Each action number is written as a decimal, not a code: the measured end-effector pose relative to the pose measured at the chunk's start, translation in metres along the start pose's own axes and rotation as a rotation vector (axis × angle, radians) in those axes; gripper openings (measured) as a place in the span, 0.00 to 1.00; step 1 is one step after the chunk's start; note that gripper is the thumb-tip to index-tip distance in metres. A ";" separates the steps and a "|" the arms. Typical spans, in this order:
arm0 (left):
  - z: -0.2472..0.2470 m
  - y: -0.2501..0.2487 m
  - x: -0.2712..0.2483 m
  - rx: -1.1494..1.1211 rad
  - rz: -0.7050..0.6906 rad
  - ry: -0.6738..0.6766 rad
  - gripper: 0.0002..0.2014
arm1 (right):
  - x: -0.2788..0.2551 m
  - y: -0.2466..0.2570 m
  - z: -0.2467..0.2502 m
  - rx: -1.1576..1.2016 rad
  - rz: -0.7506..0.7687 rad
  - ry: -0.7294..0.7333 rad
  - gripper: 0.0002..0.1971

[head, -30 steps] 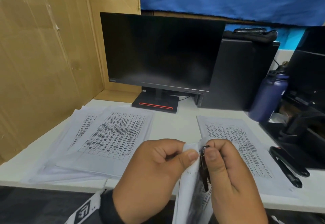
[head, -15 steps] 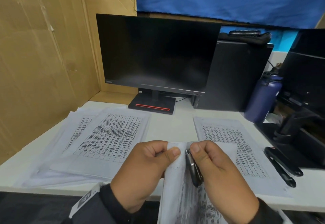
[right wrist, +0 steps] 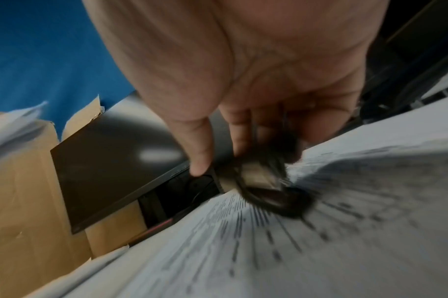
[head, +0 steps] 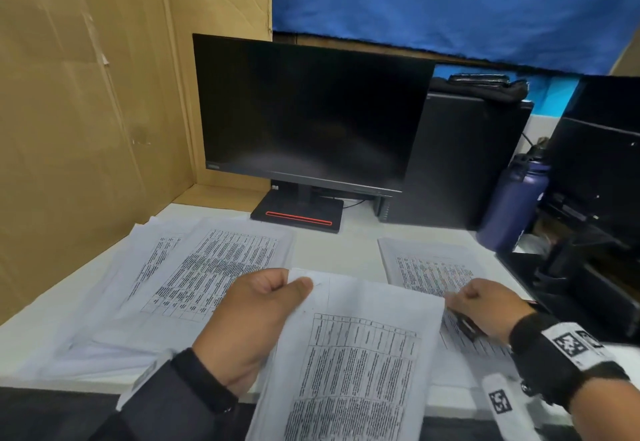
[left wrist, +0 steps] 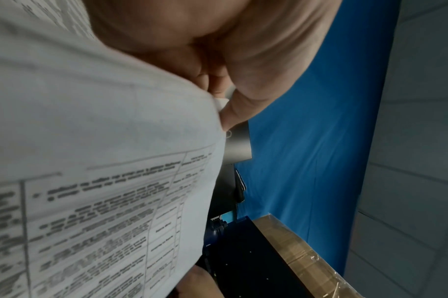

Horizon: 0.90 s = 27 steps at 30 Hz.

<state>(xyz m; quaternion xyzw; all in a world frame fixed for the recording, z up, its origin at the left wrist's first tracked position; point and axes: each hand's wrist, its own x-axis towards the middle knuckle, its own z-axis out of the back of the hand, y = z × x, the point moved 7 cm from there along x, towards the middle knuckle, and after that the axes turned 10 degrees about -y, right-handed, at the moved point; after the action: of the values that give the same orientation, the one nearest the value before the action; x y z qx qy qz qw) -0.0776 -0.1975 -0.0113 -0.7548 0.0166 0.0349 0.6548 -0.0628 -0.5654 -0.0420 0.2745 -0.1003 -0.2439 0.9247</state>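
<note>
A sheaf of printed sheets (head: 356, 354) with tables on them is held up over the desk's near edge. My left hand (head: 294, 284) pinches its top left corner between thumb and curled fingers; the left wrist view shows the same sheaf (left wrist: 102, 161) and thumb. My right hand (head: 481, 305) is apart from the sheaf, low over the right paper pile (head: 426, 267). Its fingers curl round a small black clip (head: 467, 329). In the blurred right wrist view the black clip (right wrist: 266, 181) sits at my right hand's fingertips (right wrist: 245, 149), just above the printed page (right wrist: 319, 242).
A loose spread of printed papers (head: 207, 267) lies on the white desk (head: 346, 246) at left. Behind stand a dark monitor (head: 304, 111), a black computer case (head: 464, 163) and a dark blue bottle (head: 512, 201). A cardboard wall (head: 86, 111) closes the left side; black equipment (head: 588, 232) fills the right.
My right hand has pulled away to the right with the black clip, off the sheaf's top corner. The sheaf has opened out flat, still pinched in my left hand.
</note>
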 end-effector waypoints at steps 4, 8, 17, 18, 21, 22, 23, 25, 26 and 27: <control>-0.005 -0.002 -0.007 -0.013 0.043 0.047 0.10 | -0.024 0.032 0.056 0.413 0.081 -0.242 0.07; -0.014 0.000 -0.012 -0.006 0.036 0.085 0.11 | -0.125 0.119 0.070 0.676 0.533 -0.114 0.06; -0.026 -0.020 -0.032 0.043 -0.142 0.195 0.13 | -0.184 0.167 0.024 0.269 0.944 -0.327 0.03; -0.027 -0.023 -0.035 0.037 -0.149 0.215 0.10 | -0.186 0.167 0.026 0.252 0.956 -0.362 0.02; -0.029 -0.030 -0.041 0.045 -0.190 0.251 0.06 | -0.188 0.169 0.033 0.230 0.900 -0.445 0.05; -0.030 -0.032 -0.043 0.050 -0.210 0.255 0.07 | -0.188 0.168 0.036 0.259 0.861 -0.463 0.06; -0.031 -0.034 -0.044 0.049 -0.234 0.253 0.08 | -0.187 0.167 0.038 0.275 0.827 -0.470 0.07; -0.031 -0.035 -0.046 0.067 -0.293 0.236 0.12 | -0.187 0.166 0.037 0.253 0.783 -0.471 0.08; -0.031 -0.034 -0.047 0.099 -0.329 0.221 0.15 | -0.186 0.165 0.035 0.253 0.749 -0.463 0.09; -0.031 -0.034 -0.047 0.141 -0.360 0.206 0.19 | -0.183 0.163 0.033 0.293 0.696 -0.428 0.11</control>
<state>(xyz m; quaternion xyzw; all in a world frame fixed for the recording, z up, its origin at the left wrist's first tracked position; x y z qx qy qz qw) -0.1207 -0.2248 0.0298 -0.6974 -0.0492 -0.1613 0.6966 -0.1662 -0.3690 0.0661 0.2958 -0.4101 0.0476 0.8614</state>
